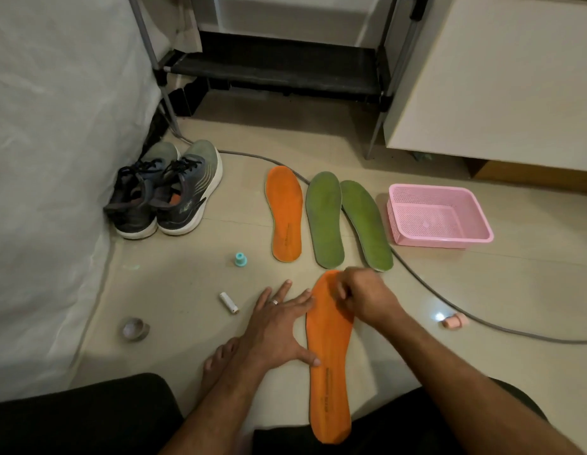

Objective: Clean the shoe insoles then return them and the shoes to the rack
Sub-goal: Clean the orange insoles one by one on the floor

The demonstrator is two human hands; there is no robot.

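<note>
An orange insole (pixel 330 372) lies lengthwise on the floor in front of me. My left hand (pixel 279 323) rests flat beside it, fingers spread, thumb on its left edge. My right hand (pixel 367 298) is bunched with curled fingers on the insole's toe end; anything inside it is hidden. Farther out lie a second orange insole (pixel 284 213) and two green insoles (pixel 325 220) (pixel 366 224), side by side. A pair of grey-green sneakers (pixel 164 192) stands at the left. The black shoe rack (pixel 272 70) is at the back, its low shelf bare.
A pink mesh basket (pixel 417 236) sits right of the green insoles. A grey cable (pixel 482 326) curves across the floor. Small items lie about: a teal cap (pixel 241 259), a white tube (pixel 229 303), a tape roll (pixel 135 329), a pink lit object (pixel 454 321). White fabric (pixel 56 159) bounds the left.
</note>
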